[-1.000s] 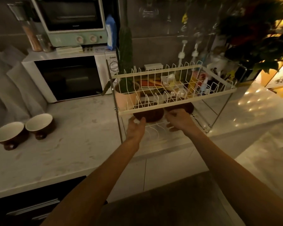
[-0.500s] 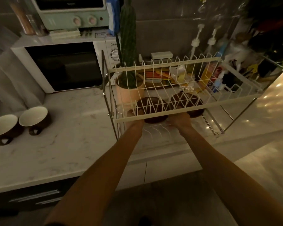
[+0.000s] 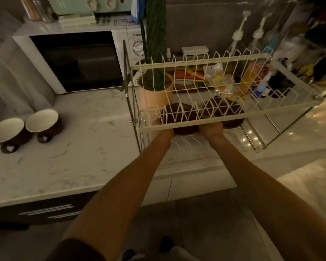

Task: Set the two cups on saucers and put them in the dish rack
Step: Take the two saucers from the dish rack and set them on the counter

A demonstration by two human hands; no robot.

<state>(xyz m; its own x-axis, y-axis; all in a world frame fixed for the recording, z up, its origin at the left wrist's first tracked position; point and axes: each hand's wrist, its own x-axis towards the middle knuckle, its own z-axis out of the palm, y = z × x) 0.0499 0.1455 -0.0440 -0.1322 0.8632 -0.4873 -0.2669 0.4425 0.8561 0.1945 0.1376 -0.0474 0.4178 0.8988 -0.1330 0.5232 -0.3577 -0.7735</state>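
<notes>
Two dark brown saucers lie side by side under the upper tier of the white wire dish rack (image 3: 199, 124): the left saucer (image 3: 179, 114) and the right saucer (image 3: 224, 110). My left hand (image 3: 167, 133) grips the near edge of the left saucer. My right hand (image 3: 211, 129) holds the near edge of the right saucer. The rack's front rail hides most of my fingers. Two brown cups with cream insides, the left cup (image 3: 7, 132) and the right cup (image 3: 43, 123), lie tilted on the marble counter (image 3: 73, 157) far to the left.
A potted cactus (image 3: 155, 85) stands inside the rack's left end. A white microwave (image 3: 79, 59) sits behind the counter with a mint oven on top. Packets and bottles crowd the back right. The counter edge drops to drawers below.
The view has tilted down and closer. Both hands have pushed further under the rack's upper tier, staying on the two saucers. The cups have not moved.
</notes>
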